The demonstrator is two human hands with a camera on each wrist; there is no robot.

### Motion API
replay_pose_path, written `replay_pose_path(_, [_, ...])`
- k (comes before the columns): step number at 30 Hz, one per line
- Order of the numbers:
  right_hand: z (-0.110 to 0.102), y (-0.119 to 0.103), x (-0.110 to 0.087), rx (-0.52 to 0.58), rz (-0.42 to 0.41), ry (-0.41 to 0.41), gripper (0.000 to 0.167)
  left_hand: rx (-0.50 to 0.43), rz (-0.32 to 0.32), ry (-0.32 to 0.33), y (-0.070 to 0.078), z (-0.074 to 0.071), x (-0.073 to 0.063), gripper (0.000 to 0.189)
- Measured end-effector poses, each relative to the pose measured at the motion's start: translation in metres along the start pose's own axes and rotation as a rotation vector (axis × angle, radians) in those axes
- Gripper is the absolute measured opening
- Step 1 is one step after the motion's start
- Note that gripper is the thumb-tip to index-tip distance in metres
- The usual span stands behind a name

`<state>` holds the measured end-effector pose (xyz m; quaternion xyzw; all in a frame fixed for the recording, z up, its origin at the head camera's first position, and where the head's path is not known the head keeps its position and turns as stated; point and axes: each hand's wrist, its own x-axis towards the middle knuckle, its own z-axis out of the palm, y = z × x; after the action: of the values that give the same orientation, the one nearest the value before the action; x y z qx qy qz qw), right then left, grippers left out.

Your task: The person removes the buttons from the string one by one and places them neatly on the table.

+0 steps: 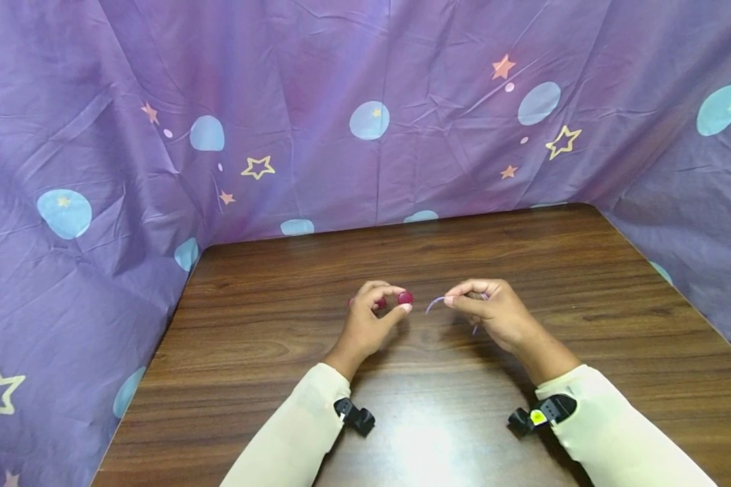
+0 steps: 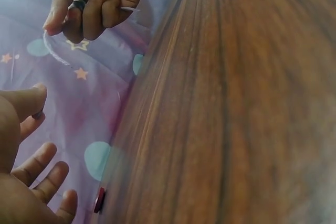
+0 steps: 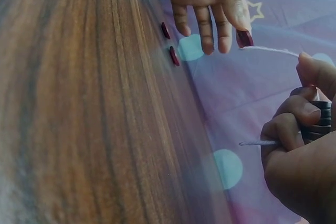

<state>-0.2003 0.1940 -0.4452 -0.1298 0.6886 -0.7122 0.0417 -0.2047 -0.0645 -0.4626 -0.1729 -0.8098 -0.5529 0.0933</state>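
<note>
My left hand (image 1: 365, 321) pinches a dark red button (image 1: 405, 298) between thumb and forefinger, its other fingers spread apart. No holes can be made out in it. To the right, my right hand (image 1: 493, 311) grips a pale purple string (image 1: 436, 302), and a short end of it sticks out toward the button. The right wrist view shows a stack of dark discs (image 3: 318, 120) held within the curled fingers, and the string's other end (image 3: 257, 142) poking out below. Whether string and button touch I cannot tell; the head view has them apart.
Two more dark red buttons lie on the wooden table (image 1: 268, 338) behind my left hand, the nearer button (image 3: 174, 56) and the farther button (image 3: 165, 30) close together. A purple curtain (image 1: 317, 88) with stars hangs along the table's back and sides.
</note>
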Motion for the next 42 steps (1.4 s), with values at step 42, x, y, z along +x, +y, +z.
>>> replay_pose_path(42, [0.001, -0.001, 0.0, -0.027, 0.038, -0.027, 0.029, 0.093, -0.044, -0.011, -0.01, 0.015, 0.006, 0.024])
